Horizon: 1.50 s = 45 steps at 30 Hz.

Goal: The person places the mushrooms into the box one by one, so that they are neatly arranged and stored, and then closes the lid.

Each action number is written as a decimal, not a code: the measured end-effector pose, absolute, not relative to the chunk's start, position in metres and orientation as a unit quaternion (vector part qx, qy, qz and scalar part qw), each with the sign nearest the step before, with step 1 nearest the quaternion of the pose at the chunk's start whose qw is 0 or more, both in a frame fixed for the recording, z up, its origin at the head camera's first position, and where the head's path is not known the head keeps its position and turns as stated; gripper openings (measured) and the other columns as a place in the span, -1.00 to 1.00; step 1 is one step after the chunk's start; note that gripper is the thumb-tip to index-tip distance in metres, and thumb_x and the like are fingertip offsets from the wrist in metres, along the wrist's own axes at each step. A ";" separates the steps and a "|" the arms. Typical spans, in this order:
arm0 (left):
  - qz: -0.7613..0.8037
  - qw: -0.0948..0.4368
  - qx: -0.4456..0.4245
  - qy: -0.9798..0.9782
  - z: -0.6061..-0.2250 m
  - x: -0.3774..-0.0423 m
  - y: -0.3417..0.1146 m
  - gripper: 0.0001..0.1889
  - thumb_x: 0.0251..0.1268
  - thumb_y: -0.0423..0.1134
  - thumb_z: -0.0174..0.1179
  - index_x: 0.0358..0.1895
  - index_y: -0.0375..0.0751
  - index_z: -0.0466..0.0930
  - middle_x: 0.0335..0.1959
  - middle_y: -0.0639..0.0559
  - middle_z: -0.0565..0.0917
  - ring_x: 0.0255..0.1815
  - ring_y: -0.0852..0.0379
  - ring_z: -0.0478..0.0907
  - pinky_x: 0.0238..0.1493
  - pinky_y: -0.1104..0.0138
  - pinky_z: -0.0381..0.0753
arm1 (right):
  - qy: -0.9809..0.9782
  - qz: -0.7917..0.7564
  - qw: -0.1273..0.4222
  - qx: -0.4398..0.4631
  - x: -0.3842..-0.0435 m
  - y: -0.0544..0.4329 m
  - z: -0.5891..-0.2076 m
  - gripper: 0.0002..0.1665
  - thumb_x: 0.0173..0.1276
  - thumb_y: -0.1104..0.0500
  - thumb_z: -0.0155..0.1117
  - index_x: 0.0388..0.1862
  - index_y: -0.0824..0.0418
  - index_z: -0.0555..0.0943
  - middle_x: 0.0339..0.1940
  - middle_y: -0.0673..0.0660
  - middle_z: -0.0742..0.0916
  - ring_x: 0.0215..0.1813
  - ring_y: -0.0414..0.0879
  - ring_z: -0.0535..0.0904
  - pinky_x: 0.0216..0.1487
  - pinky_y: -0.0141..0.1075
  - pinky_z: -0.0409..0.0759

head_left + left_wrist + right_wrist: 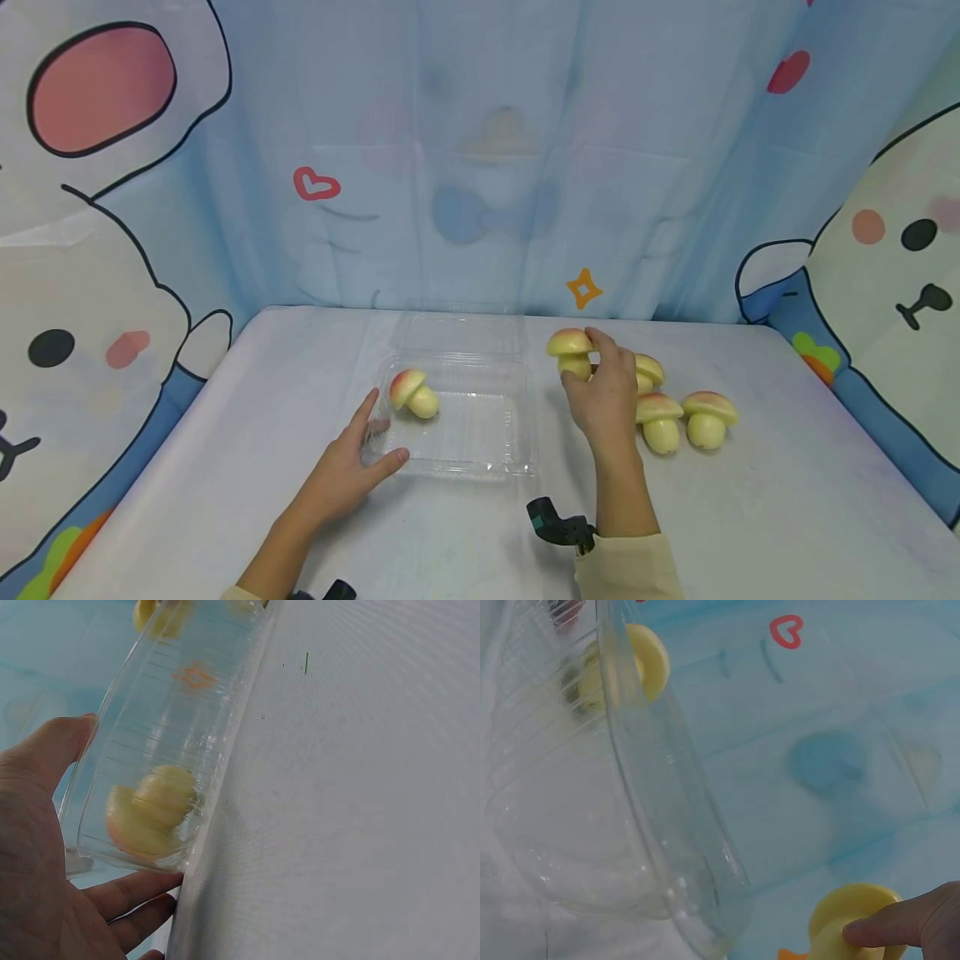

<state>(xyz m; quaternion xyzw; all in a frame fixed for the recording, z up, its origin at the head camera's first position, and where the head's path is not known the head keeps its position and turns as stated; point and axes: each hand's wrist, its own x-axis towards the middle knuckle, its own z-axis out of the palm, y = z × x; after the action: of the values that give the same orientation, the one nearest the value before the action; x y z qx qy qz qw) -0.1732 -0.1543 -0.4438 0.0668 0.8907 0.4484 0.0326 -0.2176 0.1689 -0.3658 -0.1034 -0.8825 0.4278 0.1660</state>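
A hinged clear plastic box (474,425) lies opened out, with one toy mushroom (411,393) on its side at the left end. My left hand (347,471) rests at the box's near left corner, thumb and fingers spread; in the left wrist view, the thumb (64,742) touches the rim and the other fingers reach the end wall. To the right of the box, my right hand (609,396) pinches a second toy mushroom (572,352) with a yellow, red-tinged cap. The right wrist view shows the thumb pressed against its stem (832,941).
Several more toy mushrooms (707,417) stand in a group right of my right hand, partly behind it. The box's lid (459,333) extends toward the back edge of the white-covered table (225,467). A blue cartoon curtain (480,167) hangs behind the table.
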 end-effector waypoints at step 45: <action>0.446 0.032 0.065 0.892 -0.444 -0.173 -0.153 0.02 0.39 0.17 0.29 0.72 0.11 -0.18 0.49 -0.17 0.49 0.61 -0.32 0.23 0.51 -0.33 0.15 | -0.886 0.435 0.161 -0.007 -0.211 0.127 -0.359 -0.23 0.34 0.37 0.33 0.53 0.18 0.40 0.40 0.35 0.45 0.22 0.22 0.60 0.13 0.01 0.66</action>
<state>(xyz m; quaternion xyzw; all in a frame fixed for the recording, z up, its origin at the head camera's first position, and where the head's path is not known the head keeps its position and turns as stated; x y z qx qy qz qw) -0.1730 -0.1533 -0.4439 0.0655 0.8920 0.4461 0.0317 -0.2111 0.1269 -0.3589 -0.0066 -0.8860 0.4349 0.1606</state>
